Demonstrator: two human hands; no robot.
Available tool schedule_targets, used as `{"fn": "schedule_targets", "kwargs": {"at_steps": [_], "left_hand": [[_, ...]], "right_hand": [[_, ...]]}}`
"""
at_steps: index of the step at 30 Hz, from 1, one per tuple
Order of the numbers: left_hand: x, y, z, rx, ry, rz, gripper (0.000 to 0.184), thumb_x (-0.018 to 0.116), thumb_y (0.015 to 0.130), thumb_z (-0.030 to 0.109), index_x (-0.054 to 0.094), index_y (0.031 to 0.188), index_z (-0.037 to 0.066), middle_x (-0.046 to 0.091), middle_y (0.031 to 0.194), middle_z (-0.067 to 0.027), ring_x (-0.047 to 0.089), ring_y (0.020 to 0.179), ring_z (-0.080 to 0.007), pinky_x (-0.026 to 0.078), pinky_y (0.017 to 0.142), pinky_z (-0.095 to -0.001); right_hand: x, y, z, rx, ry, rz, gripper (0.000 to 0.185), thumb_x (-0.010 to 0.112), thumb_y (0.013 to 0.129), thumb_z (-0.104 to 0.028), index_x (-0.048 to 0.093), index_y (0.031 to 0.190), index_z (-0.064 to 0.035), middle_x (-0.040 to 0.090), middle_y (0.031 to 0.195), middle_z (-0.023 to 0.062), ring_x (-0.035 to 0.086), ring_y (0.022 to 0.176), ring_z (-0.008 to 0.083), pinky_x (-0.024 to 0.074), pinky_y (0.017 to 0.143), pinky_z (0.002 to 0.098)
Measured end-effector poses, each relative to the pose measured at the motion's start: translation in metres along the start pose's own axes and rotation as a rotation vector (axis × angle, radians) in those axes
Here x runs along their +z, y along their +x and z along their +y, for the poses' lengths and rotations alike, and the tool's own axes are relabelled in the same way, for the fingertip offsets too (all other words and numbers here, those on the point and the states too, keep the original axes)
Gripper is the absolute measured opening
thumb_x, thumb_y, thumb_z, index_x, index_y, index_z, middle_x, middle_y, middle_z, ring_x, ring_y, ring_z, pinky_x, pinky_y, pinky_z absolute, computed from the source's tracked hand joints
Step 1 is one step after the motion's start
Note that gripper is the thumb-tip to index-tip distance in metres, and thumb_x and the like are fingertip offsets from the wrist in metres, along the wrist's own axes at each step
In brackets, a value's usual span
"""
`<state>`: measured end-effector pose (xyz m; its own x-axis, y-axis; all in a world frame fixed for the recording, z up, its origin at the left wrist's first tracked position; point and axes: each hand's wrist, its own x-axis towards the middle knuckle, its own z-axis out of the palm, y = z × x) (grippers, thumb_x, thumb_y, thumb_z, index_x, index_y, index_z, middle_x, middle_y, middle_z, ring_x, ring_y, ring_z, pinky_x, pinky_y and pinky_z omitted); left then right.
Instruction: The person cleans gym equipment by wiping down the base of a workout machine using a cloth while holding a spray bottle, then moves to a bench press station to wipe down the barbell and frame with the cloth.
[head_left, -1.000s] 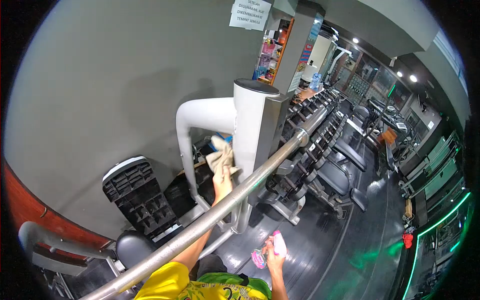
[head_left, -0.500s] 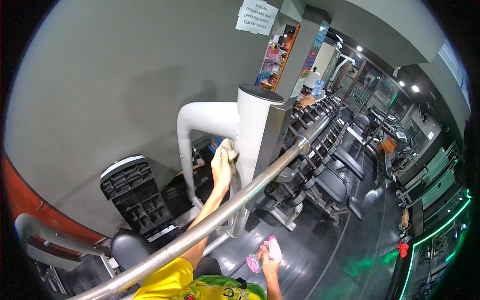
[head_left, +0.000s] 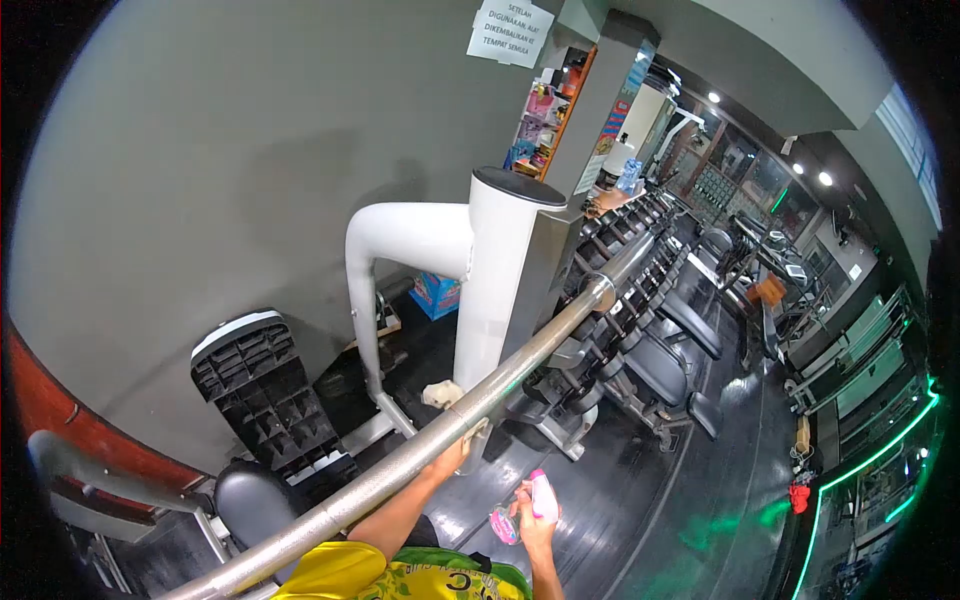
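Observation:
My left hand is partly hidden behind the slanting steel bar, low on a thick white post. A pale cloth shows above the bar, against the post's lower part, and the hand is closed on it. Wrapped round a spray bottle with a pink and white trigger head is my right hand, held low in front of my body. The bar passes between my chest and the post. A bent white tube joins the post's left side.
A black ribbed plastic board leans at the grey wall. A dark padded seat stands at lower left. Behind the post are a blue box, dumbbell racks and benches. A paper sign hangs above.
My left hand and the cloth have moved down the post, from beside the tube joint to behind the bar. The right hand has barely shifted with the spray bottle.

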<state>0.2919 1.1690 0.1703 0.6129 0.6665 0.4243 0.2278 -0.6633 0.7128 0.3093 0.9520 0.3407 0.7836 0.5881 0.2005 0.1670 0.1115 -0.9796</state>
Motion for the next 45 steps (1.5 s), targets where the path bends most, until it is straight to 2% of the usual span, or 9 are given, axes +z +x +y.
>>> {"fn": "schedule_targets", "kwargs": {"at_steps": [5,7,10,17,21,29,31,39,45], "left_hand": [[0.038,-0.016,-0.068,-0.657,-0.514,-0.018,0.042,0.044,0.096,0.022,0.045,0.13,-0.002,0.049,0.132,-0.0176,0.049,0.12,-0.0263,0.038,0.101,-0.0382],[0.037,0.013,-0.076,-0.784,-1.33,0.006,0.036,0.036,0.101,0.025,0.055,0.125,0.006,0.064,0.086,-0.0069,0.062,0.075,-0.0149,0.049,0.067,-0.0286],[-0.036,0.059,-0.006,-0.529,-0.95,0.076,0.039,0.035,0.101,0.028,0.054,0.125,0.003,0.06,0.078,-0.0049,0.059,0.074,-0.0135,0.048,0.069,-0.029],[-0.014,0.061,0.012,-0.161,-0.822,0.38,0.039,0.041,0.098,0.016,0.043,0.135,0.003,0.039,0.144,-0.0134,0.052,0.111,-0.0182,0.043,0.086,-0.0244],[0.05,-0.009,-0.047,-0.422,-0.235,0.237,0.045,0.045,0.097,0.026,0.039,0.136,0.003,0.047,0.133,-0.0227,0.042,0.125,-0.0317,0.029,0.106,-0.0374],[0.017,0.011,0.026,-0.979,-0.655,0.181,0.041,0.047,0.097,0.029,0.051,0.127,0.002,0.054,0.126,-0.018,0.048,0.12,-0.0264,0.036,0.1,-0.0362],[0.023,0.007,0.04,-0.748,-0.998,0.378,0.037,0.044,0.098,0.025,0.052,0.125,0.0,0.056,0.123,-0.0167,0.053,0.114,-0.0239,0.039,0.097,-0.0331],[0.039,-0.044,0.007,0.157,0.059,0.101,0.07,0.06,0.071,-0.008,0.038,0.137,0.0,0.044,0.135,-0.0241,0.038,0.129,-0.0371,0.03,0.109,-0.0412],[0.001,-0.046,0.015,0.113,0.003,-0.073,0.068,0.058,0.073,-0.007,0.037,0.137,0.001,0.045,0.133,-0.0248,0.04,0.127,-0.038,0.03,0.109,-0.0412]], "right_hand": [[-0.001,-0.006,0.003,0.02,0.021,-0.011,0.017,0.062,0.087,-0.005,0.057,0.101,0.0042,0.059,0.073,0.0061,0.056,0.054,0.0106,0.0465,0.05,0.0248],[0.0,-0.008,0.001,-0.009,-0.048,-0.026,0.017,0.061,0.087,-0.005,0.057,0.1,0.0042,0.059,0.074,0.0065,0.056,0.054,0.0108,0.0466,0.05,0.0247],[-0.001,-0.009,0.008,0.041,0.041,-0.032,0.016,0.061,0.087,-0.005,0.057,0.1,0.0044,0.059,0.074,0.0068,0.056,0.054,0.0109,0.0466,0.05,0.0248],[0.003,-0.008,0.007,0.014,0.025,-0.044,0.016,0.061,0.087,-0.004,0.057,0.099,0.0044,0.059,0.072,0.0068,0.056,0.054,0.011,0.0467,0.05,0.0251],[0.004,-0.009,0.007,0.02,-0.009,-0.075,0.016,0.061,0.087,-0.005,0.057,0.099,0.0042,0.06,0.072,0.007,0.056,0.054,0.0108,0.0465,0.05,0.0247],[0.0,-0.012,0.01,0.073,0.058,-0.07,0.016,0.062,0.087,-0.005,0.057,0.099,0.0032,0.061,0.074,0.0076,0.057,0.054,0.0106,0.0472,0.05,0.0248],[0.001,-0.011,0.008,0.035,-0.012,-0.073,0.015,0.061,0.087,-0.004,0.057,0.099,0.0035,0.061,0.075,0.0081,0.057,0.054,0.0109,0.0473,0.05,0.0246],[0.005,-0.01,0.005,0.062,-0.036,-0.121,0.014,0.06,0.087,-0.003,0.057,0.099,0.004,0.061,0.075,0.0082,0.057,0.054,0.0108,0.0475,0.05,0.0248],[0.009,-0.006,0.003,0.046,-0.049,-0.134,0.014,0.059,0.087,-0.003,0.057,0.099,0.0042,0.061,0.075,0.0077,0.057,0.054,0.0112,0.0475,0.05,0.0247]]}}
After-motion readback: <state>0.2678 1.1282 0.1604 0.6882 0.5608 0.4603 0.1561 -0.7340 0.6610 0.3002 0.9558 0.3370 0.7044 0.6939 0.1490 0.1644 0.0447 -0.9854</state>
